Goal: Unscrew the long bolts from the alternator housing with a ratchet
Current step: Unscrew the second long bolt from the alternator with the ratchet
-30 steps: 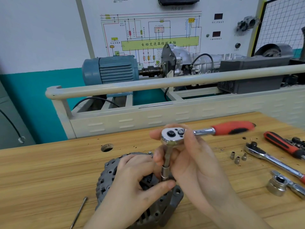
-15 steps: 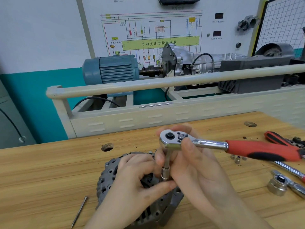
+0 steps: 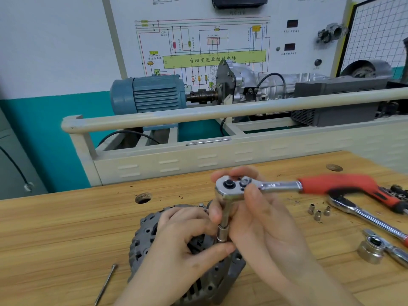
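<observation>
The grey alternator housing (image 3: 145, 241) lies on the wooden bench (image 3: 55, 235) at the lower centre. A ratchet (image 3: 276, 187) with a red handle stands over it on a socket extension (image 3: 223, 226) that points down into the housing. My right hand (image 3: 262, 226) holds the ratchet head and the extension, fingers curled round them. My left hand (image 3: 183, 241) grips the housing, its thumb lying by the socket's lower end. The bolt under the socket is hidden. One long bolt (image 3: 106, 283) lies loose on the bench to the left.
Three small sockets (image 3: 318, 212) lie right of my hands. Two more ratchets (image 3: 366, 217) and a large socket (image 3: 371, 250) sit at the right edge. A round hole (image 3: 143, 197) is in the bench top. A cream rail (image 3: 220, 111) and a trainer rig stand behind the bench.
The ratchet handle swung toward me and to the right about the head, then swung part of the way back. Both hands and the housing stayed in place.
</observation>
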Motion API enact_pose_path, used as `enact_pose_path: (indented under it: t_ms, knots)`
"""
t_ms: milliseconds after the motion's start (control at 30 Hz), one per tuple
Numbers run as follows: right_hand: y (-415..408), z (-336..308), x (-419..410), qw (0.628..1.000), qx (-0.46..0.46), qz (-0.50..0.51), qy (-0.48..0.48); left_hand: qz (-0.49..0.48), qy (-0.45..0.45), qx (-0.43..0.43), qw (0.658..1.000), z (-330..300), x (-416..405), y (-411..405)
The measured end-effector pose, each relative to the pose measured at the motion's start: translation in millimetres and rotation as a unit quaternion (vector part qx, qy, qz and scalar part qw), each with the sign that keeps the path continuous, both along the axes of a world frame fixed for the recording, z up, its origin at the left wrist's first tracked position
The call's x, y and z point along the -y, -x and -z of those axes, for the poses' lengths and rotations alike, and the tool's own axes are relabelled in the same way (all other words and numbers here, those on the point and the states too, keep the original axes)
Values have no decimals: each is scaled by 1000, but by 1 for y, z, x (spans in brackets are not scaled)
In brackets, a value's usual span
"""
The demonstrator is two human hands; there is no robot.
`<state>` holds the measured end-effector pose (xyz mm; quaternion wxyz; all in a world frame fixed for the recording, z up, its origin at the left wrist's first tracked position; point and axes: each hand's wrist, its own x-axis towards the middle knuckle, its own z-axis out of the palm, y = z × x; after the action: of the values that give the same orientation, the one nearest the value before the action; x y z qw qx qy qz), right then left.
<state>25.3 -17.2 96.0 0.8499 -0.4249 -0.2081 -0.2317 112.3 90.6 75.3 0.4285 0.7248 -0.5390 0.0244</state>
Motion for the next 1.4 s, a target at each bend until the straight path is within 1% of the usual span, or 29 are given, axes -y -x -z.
enact_pose_path:
  t_ms: [133, 267, 400, 533, 667, 733, 867, 967, 1233, 1400]
  knots:
    - [1, 1, -1, 1000, -3, 0, -13, -14, 4, 1, 1000, -1, 1, 1]
    - [0, -1, 0, 1000, -5, 14, 4, 7, -13, 5, 1000, -4, -1, 2]
    - [-1, -1, 4, 1000, -14, -4, -5, 14, -42, 47, 998, -3, -3, 1]
    - [-2, 0, 1, 1000, -2, 14, -4, 7, -40, 30, 999, -2, -2, 1]
    - [0, 1, 1, 999, 1, 21, -30, -9, -30, 12, 999, -3, 1, 2]
    - [0, 0, 0, 1000, 5, 22, -19, -9, -26, 8, 1000, -2, 1, 1]
    - [-1, 0, 1, 1000, -5, 23, 5, 10, -35, 22, 999, -3, -1, 0]
    - [-2, 1, 5, 1000, -17, 1, -10, 21, -42, 49, 998, -3, -2, 0]
    - [0, 1, 2, 1000, -11, 7, -20, -5, -10, 9, 1000, -2, 0, 1]
    - [0, 1, 0, 1000, -6, 20, -13, -4, -15, 19, 1000, -2, 0, 1]
